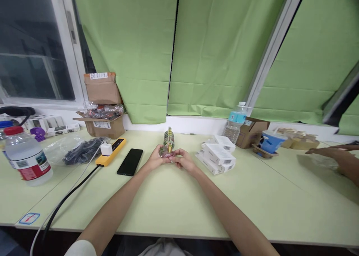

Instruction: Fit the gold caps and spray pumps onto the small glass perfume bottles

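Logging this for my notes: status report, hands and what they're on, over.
Left hand and right hand both gripping small glass bottle over table. Phone left, white boxes right, both clear.

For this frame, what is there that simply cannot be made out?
Head view only:
- Small glass bottle between left hand and right hand: too small to read any label; fingers cover its base.
- Contents of the open cardboard box: glare on plastic wrapping blurs them.
- Dark items in the clear bag: too small to identify.
- Co-worker's hand at the right edge: the arm is cut off by the frame.
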`<control>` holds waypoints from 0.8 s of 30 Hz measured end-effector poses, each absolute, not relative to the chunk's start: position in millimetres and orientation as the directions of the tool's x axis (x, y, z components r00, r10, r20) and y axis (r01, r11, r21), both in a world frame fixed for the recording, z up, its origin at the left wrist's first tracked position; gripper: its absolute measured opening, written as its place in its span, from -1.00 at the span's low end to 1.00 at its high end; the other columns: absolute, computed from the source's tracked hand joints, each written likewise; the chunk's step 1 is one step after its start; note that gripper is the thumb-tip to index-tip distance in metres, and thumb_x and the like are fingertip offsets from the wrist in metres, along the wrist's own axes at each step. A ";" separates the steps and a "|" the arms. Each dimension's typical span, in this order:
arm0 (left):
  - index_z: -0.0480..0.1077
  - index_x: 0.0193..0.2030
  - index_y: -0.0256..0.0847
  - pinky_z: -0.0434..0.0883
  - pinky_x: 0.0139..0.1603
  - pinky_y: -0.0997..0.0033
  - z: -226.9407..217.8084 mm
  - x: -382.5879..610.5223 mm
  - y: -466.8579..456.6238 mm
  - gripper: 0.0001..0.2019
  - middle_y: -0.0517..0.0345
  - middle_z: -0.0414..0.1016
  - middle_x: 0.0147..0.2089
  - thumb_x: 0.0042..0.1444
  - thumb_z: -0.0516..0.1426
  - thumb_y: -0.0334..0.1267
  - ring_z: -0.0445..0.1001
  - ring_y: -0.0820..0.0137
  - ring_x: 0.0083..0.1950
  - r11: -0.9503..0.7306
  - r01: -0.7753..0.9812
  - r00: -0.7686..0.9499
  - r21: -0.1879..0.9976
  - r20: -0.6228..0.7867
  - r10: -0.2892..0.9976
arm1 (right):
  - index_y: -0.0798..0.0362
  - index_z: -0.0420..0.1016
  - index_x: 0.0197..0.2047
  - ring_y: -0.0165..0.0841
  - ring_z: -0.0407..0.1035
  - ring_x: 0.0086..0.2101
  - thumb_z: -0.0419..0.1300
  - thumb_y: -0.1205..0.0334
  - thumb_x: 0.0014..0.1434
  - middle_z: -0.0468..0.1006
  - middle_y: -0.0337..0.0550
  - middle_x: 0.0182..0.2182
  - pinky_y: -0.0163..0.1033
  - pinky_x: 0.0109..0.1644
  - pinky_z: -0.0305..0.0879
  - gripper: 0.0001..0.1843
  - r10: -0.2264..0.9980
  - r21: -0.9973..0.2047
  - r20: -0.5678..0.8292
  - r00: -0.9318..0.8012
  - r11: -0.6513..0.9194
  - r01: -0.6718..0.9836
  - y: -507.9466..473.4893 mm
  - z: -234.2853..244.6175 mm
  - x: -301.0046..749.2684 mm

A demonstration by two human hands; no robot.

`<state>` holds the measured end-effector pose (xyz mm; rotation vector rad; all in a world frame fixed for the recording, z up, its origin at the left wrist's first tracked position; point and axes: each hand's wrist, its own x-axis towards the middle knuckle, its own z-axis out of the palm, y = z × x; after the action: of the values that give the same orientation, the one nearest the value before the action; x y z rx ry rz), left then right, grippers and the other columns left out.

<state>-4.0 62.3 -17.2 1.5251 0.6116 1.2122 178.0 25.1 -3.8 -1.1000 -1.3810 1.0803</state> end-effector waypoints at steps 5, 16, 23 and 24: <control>0.23 0.04 -0.19 0.41 0.02 0.25 -15.0 -4.6 56.9 -0.30 0.01 0.47 -0.02 -0.23 0.43 -0.20 0.49 0.26 -0.03 -0.320 -0.150 0.396 0.935 0.354 0.848 | -0.09 0.40 0.06 -0.51 0.36 -0.59 0.43 0.16 -0.15 0.49 -0.10 -0.01 -0.42 -0.72 0.15 -0.34 0.967 -0.966 0.223 -0.120 0.236 0.103 21.7 -0.1 177.2; 0.25 0.13 -0.20 0.44 -0.03 0.25 -1.0 -11.1 36.8 -0.37 -0.07 0.50 -0.04 -0.09 0.35 -0.18 0.51 0.22 -0.06 -0.441 -0.079 0.512 0.894 0.416 0.752 | -0.13 0.33 0.16 -0.48 0.37 -0.51 0.42 0.14 -0.10 0.46 -0.12 -0.02 -0.38 -0.58 0.29 -0.27 0.957 -0.951 0.245 -0.155 0.268 0.154 20.7 -4.2 174.2; 0.24 0.18 -0.19 0.42 -0.01 0.26 -3.3 -11.0 38.8 -0.30 -0.06 0.47 0.01 -0.14 0.36 -0.29 0.51 0.26 -0.07 -0.417 -0.110 0.521 0.902 0.409 0.749 | -0.04 0.36 0.03 -0.40 0.38 -0.43 0.41 0.03 -0.10 0.47 -0.16 -0.09 -0.28 -0.39 0.31 -0.37 0.928 -0.867 0.336 -0.161 0.372 0.332 23.2 -3.3 174.7; 0.24 0.19 -0.19 0.42 -0.02 0.27 -4.0 -11.7 40.1 -0.27 -0.05 0.47 0.01 -0.17 0.37 -0.31 0.50 0.27 -0.08 -0.426 -0.103 0.505 0.899 0.417 0.756 | -0.03 0.37 0.01 -0.37 0.39 -0.39 0.41 0.03 -0.11 0.48 -0.16 -0.12 -0.27 -0.35 0.31 -0.38 0.927 -0.850 0.355 -0.121 0.374 0.371 25.9 -3.3 175.8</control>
<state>-11.7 40.1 -4.0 1.7505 0.5527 1.0779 175.8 25.9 -3.3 -1.1611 -1.6864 0.7342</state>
